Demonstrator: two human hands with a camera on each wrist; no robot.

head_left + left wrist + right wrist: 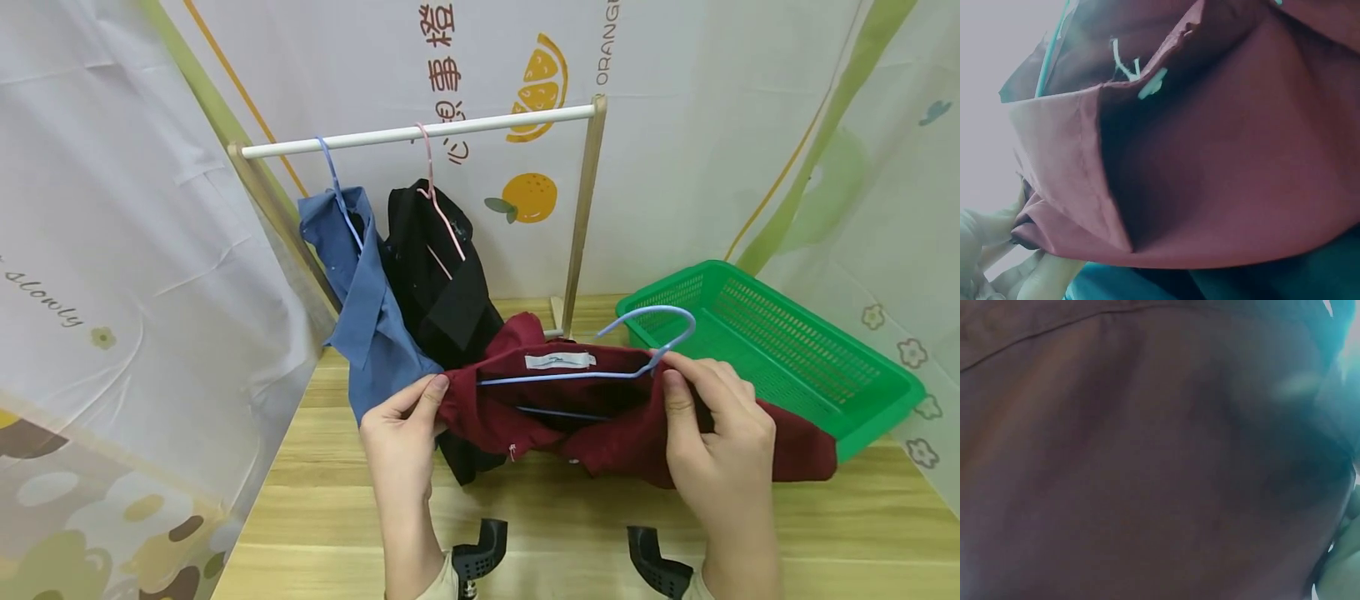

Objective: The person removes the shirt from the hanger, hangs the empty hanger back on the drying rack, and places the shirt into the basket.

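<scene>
Both grips are closed on the dark red cloth shirt (630, 417): the left hand (405, 433) pinches its left shoulder edge, and the right hand (716, 442) pinches its right side and the pale blue wire hanger (600, 367) threaded into the collar, just above the wooden worktop (330, 508). By my judgement the hanger is being seated, and the next move calls for squaring the shoulders before lifting toward the white rail (420, 131) at the far side, where a blue shirt (367, 300) and a black shirt (442, 275) hang.

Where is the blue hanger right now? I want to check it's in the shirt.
In the head view, the blue hanger sits inside the red shirt's collar, between both hands, left of the green basket.
</scene>
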